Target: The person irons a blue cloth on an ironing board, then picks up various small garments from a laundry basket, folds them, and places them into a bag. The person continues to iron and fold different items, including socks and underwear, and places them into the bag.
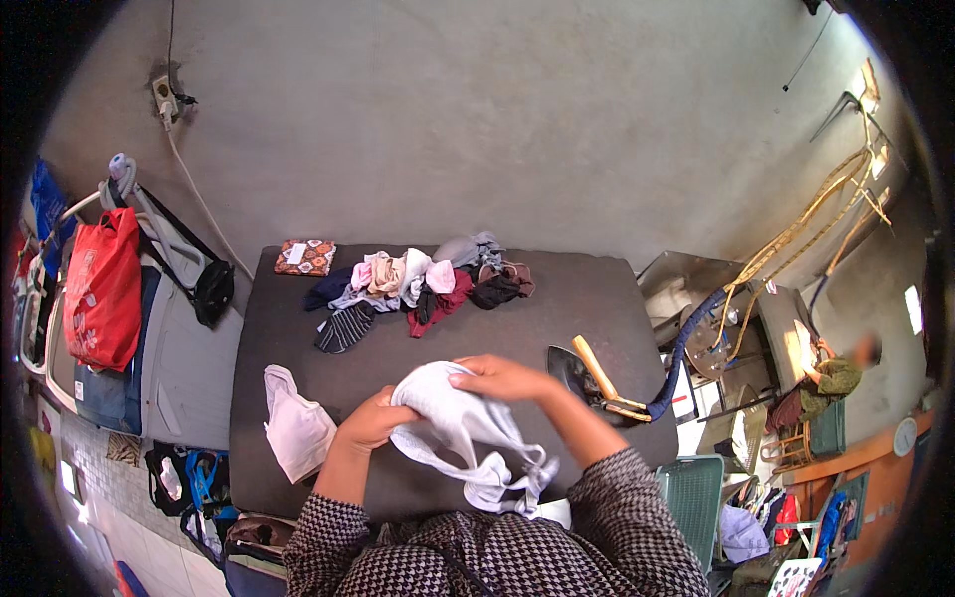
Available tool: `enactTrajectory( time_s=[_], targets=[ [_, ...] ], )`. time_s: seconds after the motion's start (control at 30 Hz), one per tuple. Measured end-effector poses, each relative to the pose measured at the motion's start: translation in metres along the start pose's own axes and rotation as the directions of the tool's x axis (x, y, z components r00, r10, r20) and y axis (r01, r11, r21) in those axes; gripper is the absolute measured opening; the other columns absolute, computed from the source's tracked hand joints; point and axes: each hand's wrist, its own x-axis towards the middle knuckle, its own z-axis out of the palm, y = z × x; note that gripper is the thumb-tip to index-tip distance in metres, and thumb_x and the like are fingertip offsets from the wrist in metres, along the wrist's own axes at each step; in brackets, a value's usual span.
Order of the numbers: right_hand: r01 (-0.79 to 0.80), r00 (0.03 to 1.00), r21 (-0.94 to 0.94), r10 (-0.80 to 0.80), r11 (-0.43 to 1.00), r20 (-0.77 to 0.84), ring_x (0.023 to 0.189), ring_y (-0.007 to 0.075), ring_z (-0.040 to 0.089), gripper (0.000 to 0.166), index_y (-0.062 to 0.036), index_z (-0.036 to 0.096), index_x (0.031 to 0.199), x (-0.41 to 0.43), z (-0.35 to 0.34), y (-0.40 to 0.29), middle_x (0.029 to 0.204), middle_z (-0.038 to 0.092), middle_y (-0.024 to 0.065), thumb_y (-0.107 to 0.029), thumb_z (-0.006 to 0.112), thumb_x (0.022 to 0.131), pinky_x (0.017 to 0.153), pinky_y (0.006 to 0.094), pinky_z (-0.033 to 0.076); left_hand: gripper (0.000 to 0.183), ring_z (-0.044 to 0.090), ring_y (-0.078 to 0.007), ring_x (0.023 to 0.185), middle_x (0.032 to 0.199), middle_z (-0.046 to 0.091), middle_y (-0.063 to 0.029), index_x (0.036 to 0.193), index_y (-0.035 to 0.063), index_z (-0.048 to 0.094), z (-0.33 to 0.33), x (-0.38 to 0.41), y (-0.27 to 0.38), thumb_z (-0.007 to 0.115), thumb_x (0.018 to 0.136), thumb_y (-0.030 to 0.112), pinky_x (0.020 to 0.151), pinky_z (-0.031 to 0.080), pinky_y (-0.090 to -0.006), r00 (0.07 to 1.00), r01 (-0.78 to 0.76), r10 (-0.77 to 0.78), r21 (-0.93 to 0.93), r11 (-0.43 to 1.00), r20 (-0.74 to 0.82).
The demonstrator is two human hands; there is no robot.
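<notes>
Both my hands hold a light grey-white bra (462, 418) above the near part of a dark padded table (589, 291). My left hand (377, 418) grips its left edge, thumb on top. The upper right edge is pinched by my right hand (503, 377), and the straps hang loosely toward my body. A pale pink bra (298, 425), folded in half, lies left of my left hand. To the right rests a clothes iron (571, 373) with a wooden handle (595, 366) and a blue-wrapped cable.
Crumpled underwear and socks (406, 280) lie along the table's far edge, beside a patterned notebook (304, 257). The iron's cable (690, 343) rises to the right. A red bag (104, 291) hangs at left; a green chair (690, 507) stands at right. Another person (832, 377) sits farther off.
</notes>
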Motion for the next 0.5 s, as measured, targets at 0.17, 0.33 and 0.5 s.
enactTrajectory(
  time_s=[0.17,0.33,0.5],
  targets=[
    [0.133,0.750,-0.212,-0.238,0.968,-0.617,0.136,0.0324,0.037,0.048,-0.0027,0.050,0.136,-0.013,0.061,0.005,0.143,0.041,0.0199,-0.035,0.050,0.100,0.113,0.0405,0.028,0.069,0.052,-0.0146,0.121,0.138,0.051,-0.0070,0.150,0.0101,0.031,0.031,0.004,0.011,0.059,0.088,0.001,0.102,0.042,-0.0317,0.978,-0.200,0.188,-0.154,0.968,-0.094],
    [0.171,0.569,-0.383,-0.409,0.908,-0.713,0.137,0.0365,0.036,0.056,-0.0052,0.051,0.134,-0.050,0.078,-0.016,0.145,0.040,0.0188,-0.043,0.057,0.094,0.113,0.0470,0.026,0.072,0.050,-0.0169,0.124,0.139,0.049,-0.0091,0.153,0.0109,0.026,0.018,-0.006,-0.008,0.057,0.088,0.002,0.106,0.039,-0.0331,0.988,-0.032,-0.002,-0.220,0.975,-0.155],
    [0.027,0.800,-0.174,-0.126,0.984,-0.586,0.117,0.0311,0.056,0.053,-0.0076,0.053,0.131,-0.058,0.081,-0.020,0.126,0.057,0.0156,-0.024,0.070,0.084,0.099,0.0403,0.043,0.072,0.047,-0.0179,0.128,0.145,0.045,-0.0113,0.153,0.0037,0.025,0.024,-0.012,-0.007,0.058,0.090,0.007,0.110,0.035,-0.0340,0.996,-0.028,0.017,-0.123,0.992,-0.087]
  ],
)
